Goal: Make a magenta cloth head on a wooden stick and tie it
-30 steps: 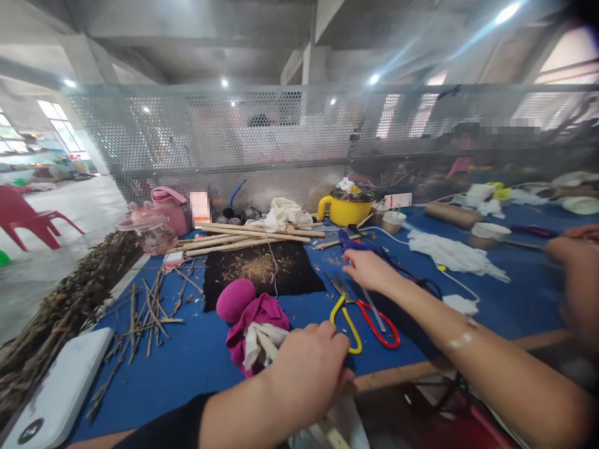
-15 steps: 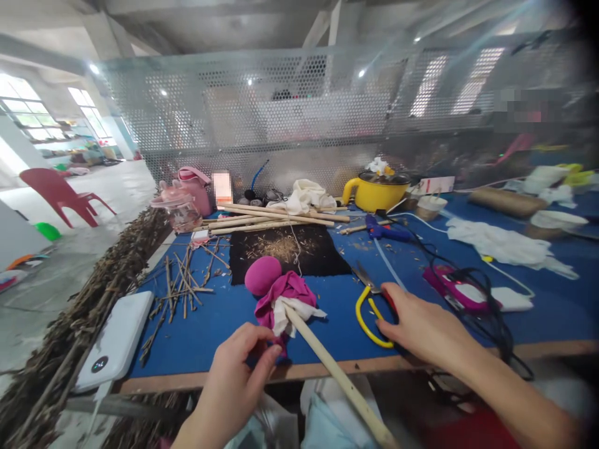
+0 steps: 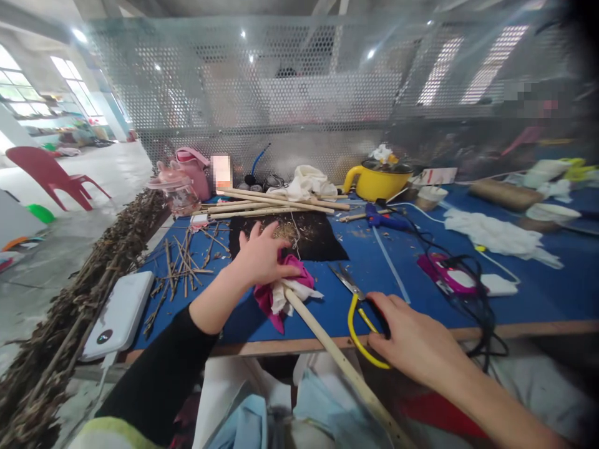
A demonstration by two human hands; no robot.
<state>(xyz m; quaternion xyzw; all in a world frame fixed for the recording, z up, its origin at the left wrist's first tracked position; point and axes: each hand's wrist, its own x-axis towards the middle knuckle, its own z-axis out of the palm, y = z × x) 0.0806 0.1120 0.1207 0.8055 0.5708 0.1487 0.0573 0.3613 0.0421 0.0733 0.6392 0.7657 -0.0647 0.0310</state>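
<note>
My left hand (image 3: 262, 249) reaches over the magenta ball, its fingers spread and curved around it. The ball is almost wholly hidden beneath the palm. Magenta cloth (image 3: 269, 302) hangs below the hand, with white cloth (image 3: 281, 299) bunched around the end of a pale wooden stick (image 3: 334, 352). The stick slants over the table edge toward my lap. My right hand (image 3: 407, 330) grips yellow-handled scissors (image 3: 353, 312) at the handles, their blades slightly parted and pointing up and left.
A black cloth (image 3: 327, 240) with shavings lies behind the ball, below several wooden sticks (image 3: 276, 202). Dry twigs (image 3: 180, 268) and a white power bank (image 3: 119, 315) are on the left. To the right are a blue glue gun (image 3: 384, 216), black cables (image 3: 477, 280) and a yellow pot (image 3: 381, 181).
My left hand has moved up from the cloth's lower edge to cover the ball. My right hand has brought the scissors slightly nearer the table edge, their blades now more parted.
</note>
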